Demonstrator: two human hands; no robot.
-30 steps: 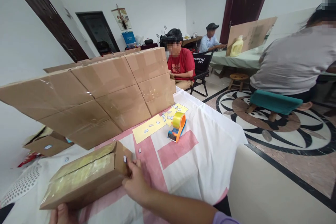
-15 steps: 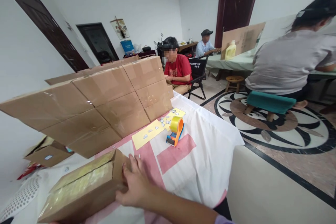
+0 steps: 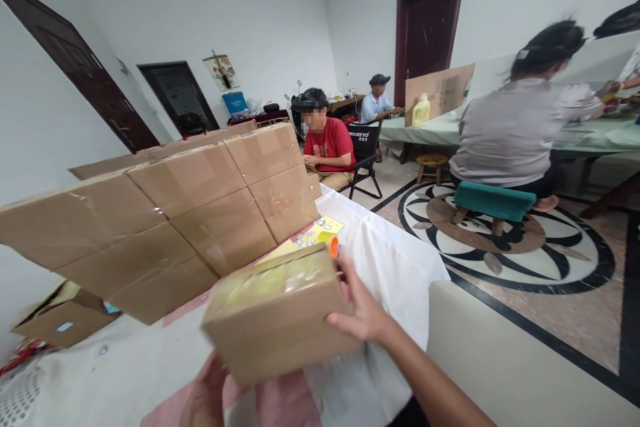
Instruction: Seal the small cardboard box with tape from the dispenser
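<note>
A brown cardboard box (image 3: 280, 320), its top seam covered with shiny yellowish tape, is held tilted just above the table. My right hand (image 3: 363, 303) grips its right end, with the thumb on the near face. At the lower left corner my left hand (image 3: 207, 390) grips the box from below; part of its fingers is hidden and blurred. Behind the box's right end the orange tape dispenser (image 3: 333, 247) shows only in part. A yellow sheet (image 3: 320, 227) with small pale scraps lies beyond it, partly covered by the box.
A wall of stacked cardboard boxes (image 3: 200, 197) stands along the table's far side. An open carton (image 3: 70, 320) sits at the left. A seated person in red (image 3: 333, 143) is past the stack; others sit at a second table (image 3: 440, 133). A teal-covered stool (image 3: 495, 200) stands right.
The box has moved right and up off the cloth and turned, now covering most of the tape dispenser. My left hand has come into view on it. The camera view has shifted slightly right.
</note>
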